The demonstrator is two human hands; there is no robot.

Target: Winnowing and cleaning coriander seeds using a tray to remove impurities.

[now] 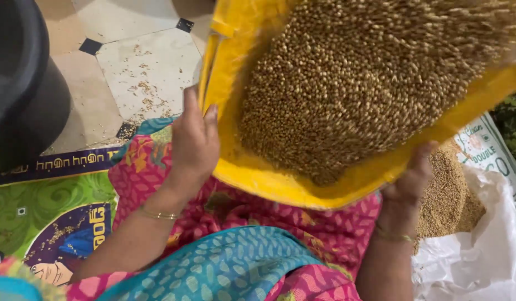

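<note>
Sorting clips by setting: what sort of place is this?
Probably a home floor used for cleaning grain. Both hands, left hand and right hand, hold a yellow tray of seeds over a tiled floor; an open sack lies alongside.

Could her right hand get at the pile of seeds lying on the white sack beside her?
Probably not just now: the right hand is gripping the yellow tray's edge. The seed pile lies close beside it, uncovered.

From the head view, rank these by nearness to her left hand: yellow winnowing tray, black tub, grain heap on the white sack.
1. Yellow winnowing tray: gripped by the left hand.
2. Black tub: far left, on the floor.
3. Grain heap: far right, on the white sack.
</note>
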